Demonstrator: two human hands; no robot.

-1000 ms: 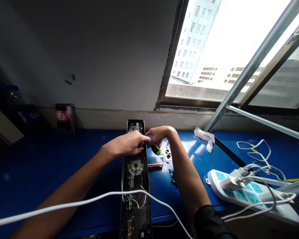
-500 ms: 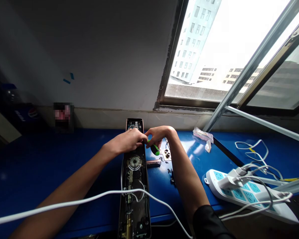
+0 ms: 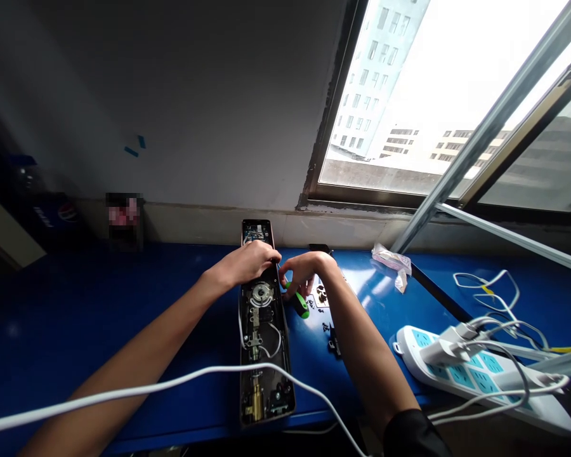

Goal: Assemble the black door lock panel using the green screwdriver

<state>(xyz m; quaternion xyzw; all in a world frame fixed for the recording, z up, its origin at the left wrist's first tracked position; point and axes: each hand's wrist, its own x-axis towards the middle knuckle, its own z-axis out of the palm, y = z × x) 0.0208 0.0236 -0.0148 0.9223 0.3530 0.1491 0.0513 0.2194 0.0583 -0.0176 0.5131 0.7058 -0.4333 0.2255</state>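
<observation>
A long, narrow electronic door lock housing [image 3: 285, 387] lies opened on the blue table, its near end towards me. Inside it show a circuit board [image 3: 253, 232] at the far end, a round metal part [image 3: 261, 295] in the middle and a brass piece [image 3: 255, 404] near the front. My left hand [image 3: 254, 260] rests across the upper housing, thumb and fingers closed near its right edge; what they pinch is hidden. Just right of the housing, my right hand [image 3: 302, 273] has its fingers closed round a green and black screwdriver [image 3: 299, 303], handle pointing down towards me.
Small screws [image 3: 325, 327] and black parts [image 3: 334, 343] lie right of the housing. A white power strip [image 3: 409, 355] with plugs and cables sits at the right. A white cable [image 3: 195, 371] crosses in front of me. Metal bars [image 3: 485, 136] stand by the window.
The housing has shifted away from me, so its near end now shows. My right hand and the screwdriver have moved slightly down and right. My left hand stays on the housing.
</observation>
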